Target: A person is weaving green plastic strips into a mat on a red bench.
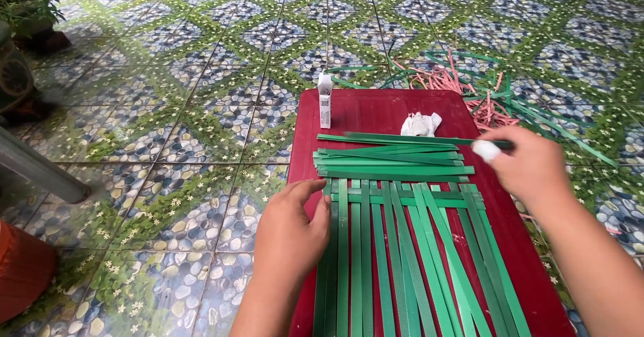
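Note:
A dark red board [376, 112] lies on the tiled floor. On it, several long green strips [402, 263] run toward me, crossed by two horizontal strips [402, 197] woven through them. My left hand [292, 226] lies flat on the left strips, fingers spread. A loose stack of green strips [392, 157] sits farther up the board. My right hand [526, 162] is closed on a small white wad [486, 150] and one long green strip [416, 137] at the stack's far edge.
A small white tube [325, 101] and a crumpled white tissue [421, 124] lie at the board's far end. A tangle of pink and green scrap strips [483, 92] spreads on the floor beyond. A grey pipe [40, 169], an orange pot [23, 270] and a potted plant [30, 5] stand left.

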